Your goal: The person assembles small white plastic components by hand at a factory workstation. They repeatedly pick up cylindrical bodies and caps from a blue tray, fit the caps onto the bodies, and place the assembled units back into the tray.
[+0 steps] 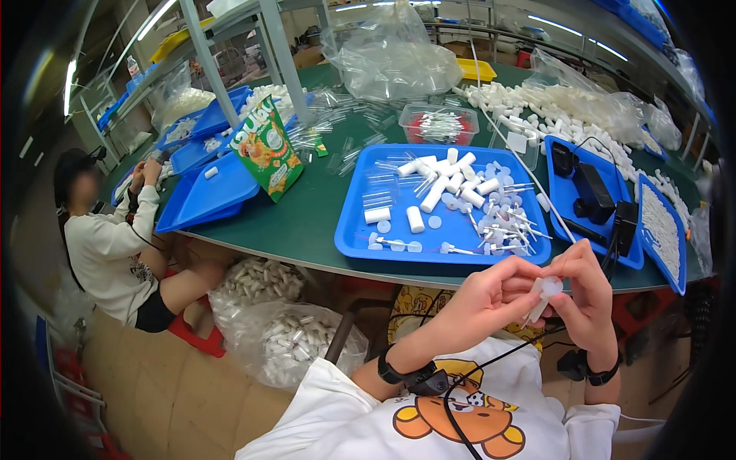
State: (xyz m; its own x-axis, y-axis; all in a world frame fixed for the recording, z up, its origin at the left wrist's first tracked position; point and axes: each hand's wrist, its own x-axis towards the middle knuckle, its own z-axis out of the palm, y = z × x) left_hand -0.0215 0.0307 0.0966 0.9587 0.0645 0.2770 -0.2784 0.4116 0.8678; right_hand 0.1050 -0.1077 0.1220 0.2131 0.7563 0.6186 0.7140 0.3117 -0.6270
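In front of my chest, both hands meet over a small white piece with a translucent round disc (550,288). My left hand (491,295) is closed, its fingertips pinching the piece from the left. My right hand (585,295) is closed on it from the other side; the fingers partly cover it. Just beyond them lies a blue tray (351,234) on the green table. It holds white cylinders (434,195), clear thin tubes (379,184), loose translucent discs (435,222) and a cluster of thin white sticks with discs on them (510,230).
Right of the tray, another blue tray holds black adapters (594,193); beyond is a tray of small white pieces (659,230). A green snack bag (268,149) stands left. Bags of white cylinders (295,337) sit below the table. A co-worker (111,245) sits far left.
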